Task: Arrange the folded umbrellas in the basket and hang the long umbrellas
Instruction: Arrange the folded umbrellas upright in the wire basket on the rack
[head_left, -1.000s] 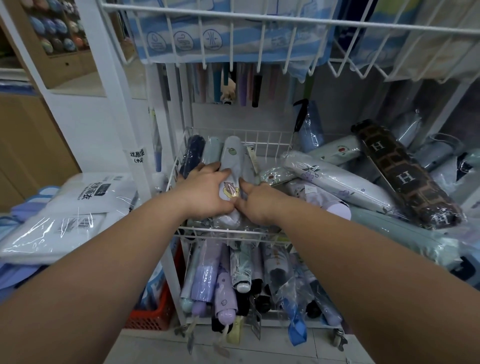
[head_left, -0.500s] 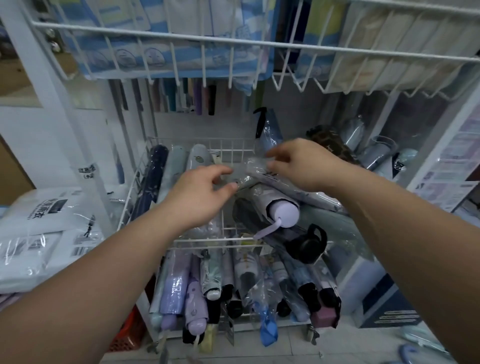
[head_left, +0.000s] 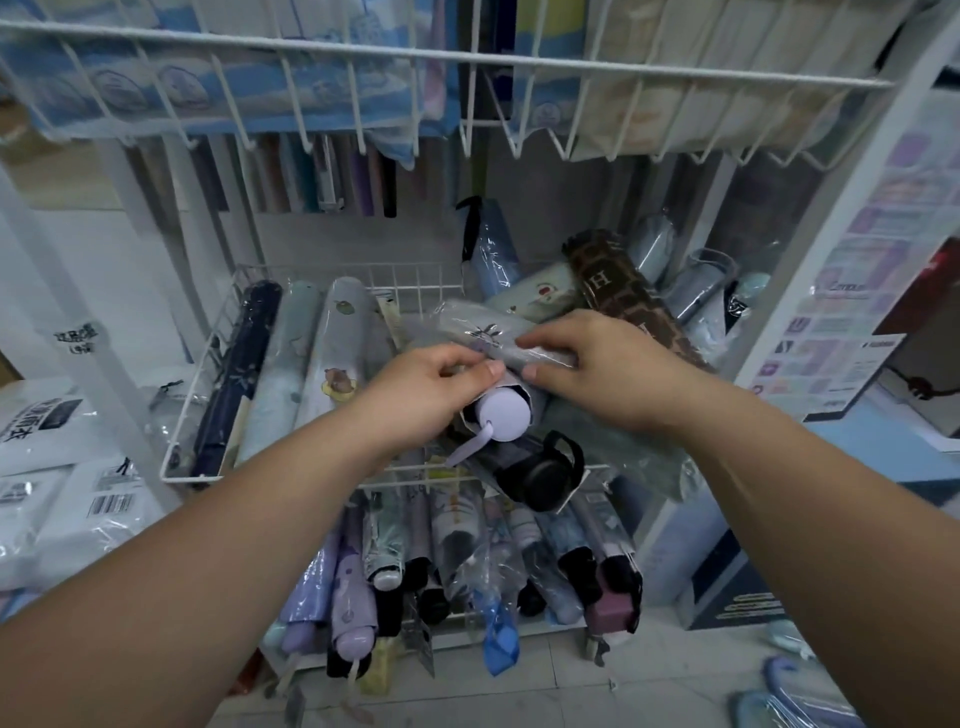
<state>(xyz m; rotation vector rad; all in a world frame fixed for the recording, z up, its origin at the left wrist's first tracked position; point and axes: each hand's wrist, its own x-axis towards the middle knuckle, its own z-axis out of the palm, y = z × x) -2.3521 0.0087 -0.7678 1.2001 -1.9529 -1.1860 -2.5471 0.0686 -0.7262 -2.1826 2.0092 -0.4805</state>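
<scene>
basket: the white wire basket (head_left: 208, 358) is holding three folded umbrellas lying side by side along its left part: a dark navy one (head_left: 236, 379), a pale blue one (head_left: 278, 374) and a grey one with small pictures (head_left: 337, 353); this part is looking done.
left hand: the left hand (head_left: 431, 395) is pinching the near end of a plastic-wrapped grey umbrella (head_left: 483, 335), thumb and fingers closed on it just above its lilac handle cap (head_left: 503, 418).
right hand: the right hand (head_left: 597, 364) is gripping the same wrapped umbrella further along, fingers curled over the plastic.
umbrella in hand: it is lying crosswise over the middle of the basket, not yet lined up with the row.
still to sort: a loose heap is sitting to the right, including a brown patterned umbrella (head_left: 623, 296) and a black-handled one (head_left: 540, 473) poking over the front rim.
lower shelf: more folded umbrellas (head_left: 457, 566) are standing packed below.
long umbrellas: one or two curved handles (head_left: 779, 680) are lying on the floor at lower right, so hanging is seemingly not started.
progress: judging by this, roughly the early part.
</scene>
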